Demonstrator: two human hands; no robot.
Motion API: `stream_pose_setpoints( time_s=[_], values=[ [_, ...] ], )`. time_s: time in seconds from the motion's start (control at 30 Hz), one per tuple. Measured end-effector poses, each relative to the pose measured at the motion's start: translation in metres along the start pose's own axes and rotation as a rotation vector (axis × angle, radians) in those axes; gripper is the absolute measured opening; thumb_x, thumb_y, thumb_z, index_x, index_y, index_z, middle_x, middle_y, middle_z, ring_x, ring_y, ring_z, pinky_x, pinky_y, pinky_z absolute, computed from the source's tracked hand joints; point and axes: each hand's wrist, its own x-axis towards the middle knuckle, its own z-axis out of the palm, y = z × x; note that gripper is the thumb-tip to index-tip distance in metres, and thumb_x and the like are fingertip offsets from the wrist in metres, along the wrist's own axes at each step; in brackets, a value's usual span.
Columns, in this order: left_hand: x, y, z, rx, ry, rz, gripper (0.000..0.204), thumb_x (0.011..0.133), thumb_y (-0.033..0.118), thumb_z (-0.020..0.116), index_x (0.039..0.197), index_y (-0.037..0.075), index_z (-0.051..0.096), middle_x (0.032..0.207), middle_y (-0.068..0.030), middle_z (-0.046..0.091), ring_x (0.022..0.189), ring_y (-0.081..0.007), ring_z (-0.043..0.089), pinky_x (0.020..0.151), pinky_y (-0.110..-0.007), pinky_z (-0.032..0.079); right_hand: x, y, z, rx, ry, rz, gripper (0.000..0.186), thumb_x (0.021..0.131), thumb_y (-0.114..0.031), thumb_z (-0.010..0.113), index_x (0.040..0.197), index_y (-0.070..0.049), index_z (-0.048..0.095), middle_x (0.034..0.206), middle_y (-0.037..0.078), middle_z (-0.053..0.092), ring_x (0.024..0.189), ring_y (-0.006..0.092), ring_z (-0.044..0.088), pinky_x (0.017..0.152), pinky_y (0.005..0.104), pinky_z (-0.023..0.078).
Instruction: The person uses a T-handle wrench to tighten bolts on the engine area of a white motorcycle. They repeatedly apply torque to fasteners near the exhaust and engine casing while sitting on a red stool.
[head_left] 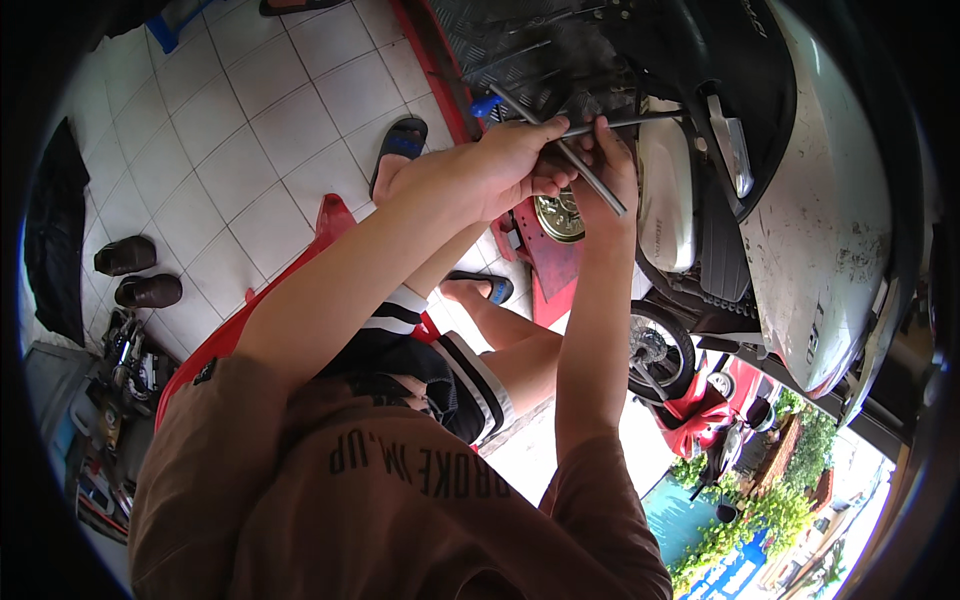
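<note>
My left hand (525,150) and my right hand (605,170) meet in front of the scooter, both closed around crossed metal rods. A thicker silver rod (600,188) slants down to the right, and a thinner dark rod (650,119) reaches sideways toward the scooter's side. Which hand grips which rod is hard to tell where the fingers overlap. Just beyond them is a small blue object (484,105), too small to name. A round metal tin (555,228) of small parts sits below my hands, partly hidden by them.
A white and black scooter (820,220) fills the right, beside a red lift platform (545,280) with tools. I sit on red plastic seating (215,355) over a tiled floor (250,110). Brown shoes (125,255) and cluttered tools (135,380) lie left; a red scooter (690,410) stands outside.
</note>
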Motion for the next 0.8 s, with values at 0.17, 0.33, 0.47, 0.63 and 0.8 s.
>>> stream_pose_setpoints(
  time_s=[0.17, 0.33, 0.47, 0.63, 0.8],
  values=[
    [-0.032, 0.023, 0.03, 0.946, 0.252, 0.173, 0.031, 0.093, 0.033, 0.055, 0.102, 0.004, 0.061, 0.08, -0.0109, 0.062, 0.065, -0.0239, 0.064, 0.06, -0.031, 0.049, 0.008, -0.014, -0.014, -0.014, 0.021, -0.014, 0.02, 0.095, -0.022, 0.053, 0.1, -0.003, 0.058, 0.073, 0.001, 0.051, 0.063, 0.0105, 0.045, 0.059, 0.0251, 0.037],
    [-0.031, 0.013, 0.017, 1.62, 0.242, 0.74, 0.023, 0.081, 0.024, 0.064, 0.099, 0.01, 0.066, 0.105, -0.004, 0.057, 0.077, -0.024, 0.066, 0.06, -0.034, 0.051, -0.001, -0.02, -0.001, -0.042, -0.016, 0.067, 0.027, 0.095, -0.025, 0.053, 0.108, -0.001, 0.055, 0.076, 0.003, 0.055, 0.063, 0.0099, 0.048, 0.057, 0.0234, 0.037],
    [-0.022, 0.0, 0.011, 1.576, 0.118, 1.05, 0.02, 0.063, 0.003, 0.066, 0.084, 0.003, 0.068, 0.11, -0.0068, 0.052, 0.111, -0.0275, 0.051, 0.078, -0.038, 0.049, -0.01, -0.014, 0.011, -0.118, -0.125, 0.144, 0.027, 0.094, -0.024, 0.056, 0.105, 0.0, 0.055, 0.078, 0.004, 0.057, 0.065, 0.0106, 0.052, 0.056, 0.0229, 0.04],
    [-0.04, -0.043, 0.0, 1.471, 0.012, 1.173, 0.02, 0.064, 0.008, 0.067, 0.084, 0.008, 0.067, 0.116, -0.0051, 0.055, 0.119, -0.0312, 0.045, 0.091, -0.045, 0.039, -0.005, -0.012, -0.001, -0.061, -0.139, 0.149, 0.024, 0.094, -0.023, 0.057, 0.1, 0.0, 0.054, 0.069, 0.005, 0.054, 0.061, 0.0108, 0.049, 0.056, 0.0218, 0.039],
    [-0.052, -0.044, -0.01, 1.113, 0.05, 0.805, 0.03, 0.072, 0.01, 0.067, 0.102, 0.009, 0.067, 0.086, -0.0042, 0.061, 0.08, -0.0214, 0.06, 0.067, -0.036, 0.046, -0.015, -0.014, 0.006, -0.057, -0.097, 0.092, 0.022, 0.095, -0.021, 0.055, 0.1, 0.0, 0.053, 0.063, 0.003, 0.048, 0.055, 0.0101, 0.039, 0.053, 0.0217, 0.032]
  ],
)
